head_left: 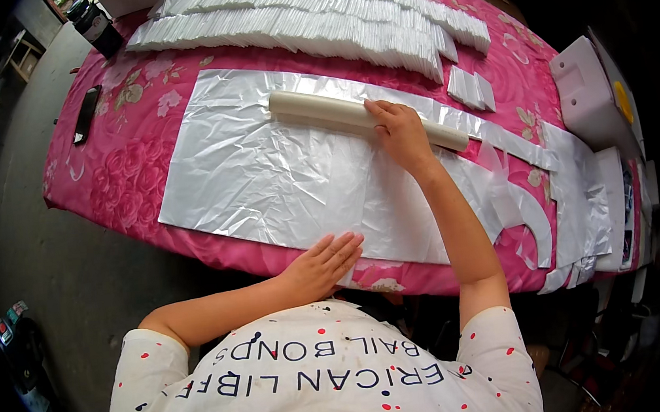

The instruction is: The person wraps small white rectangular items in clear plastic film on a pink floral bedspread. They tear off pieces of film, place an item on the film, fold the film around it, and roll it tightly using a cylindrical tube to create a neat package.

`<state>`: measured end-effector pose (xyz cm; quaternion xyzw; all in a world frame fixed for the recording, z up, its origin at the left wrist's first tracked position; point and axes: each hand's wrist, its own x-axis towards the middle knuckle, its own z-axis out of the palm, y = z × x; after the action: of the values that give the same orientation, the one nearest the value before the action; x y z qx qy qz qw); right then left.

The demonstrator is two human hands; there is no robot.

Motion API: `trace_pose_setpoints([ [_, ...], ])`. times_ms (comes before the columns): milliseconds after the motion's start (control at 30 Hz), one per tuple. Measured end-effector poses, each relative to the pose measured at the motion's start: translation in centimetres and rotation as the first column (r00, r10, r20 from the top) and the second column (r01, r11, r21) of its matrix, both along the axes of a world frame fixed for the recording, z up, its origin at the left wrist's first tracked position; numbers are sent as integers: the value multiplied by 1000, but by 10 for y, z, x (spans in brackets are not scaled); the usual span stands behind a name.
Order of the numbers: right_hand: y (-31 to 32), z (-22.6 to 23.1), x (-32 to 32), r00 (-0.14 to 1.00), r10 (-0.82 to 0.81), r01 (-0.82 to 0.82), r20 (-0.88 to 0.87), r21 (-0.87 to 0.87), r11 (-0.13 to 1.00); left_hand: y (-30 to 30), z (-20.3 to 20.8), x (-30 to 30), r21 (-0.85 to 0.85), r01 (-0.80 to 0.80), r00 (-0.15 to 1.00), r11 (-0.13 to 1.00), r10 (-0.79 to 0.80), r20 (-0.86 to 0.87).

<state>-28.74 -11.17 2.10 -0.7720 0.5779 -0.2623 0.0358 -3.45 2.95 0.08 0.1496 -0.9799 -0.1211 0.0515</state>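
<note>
Spread on the tablecloth (pixel 125 178) beneath a roll (pixel 329 112): plastic sheets (pixel 279 167). Ranged behind: rows of bundles (pixel 305 30), a separate stack (pixel 470 89) before their right end. Left of the sheets: a phone (pixel 88 115), with a bottle (pixel 96 28) behind. At the tablecloth's right end: a box (pixel 593 89).

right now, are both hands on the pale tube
No, only the right hand is on the pale tube; the left hand lies at the near edge of the silvery sheet.
</note>
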Motion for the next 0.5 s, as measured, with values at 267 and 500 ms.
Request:
trace_pose_setpoints([
  [267, 45, 22, 22, 982, 160, -158, 104, -22, 987, -31, 4, 29, 79, 214, 952, 974, -190, -239],
  [500, 121, 9, 54, 937, 315, -341, 148, 208, 917, -42, -4, 32, -9, 366, 868, 931, -344, -358],
])
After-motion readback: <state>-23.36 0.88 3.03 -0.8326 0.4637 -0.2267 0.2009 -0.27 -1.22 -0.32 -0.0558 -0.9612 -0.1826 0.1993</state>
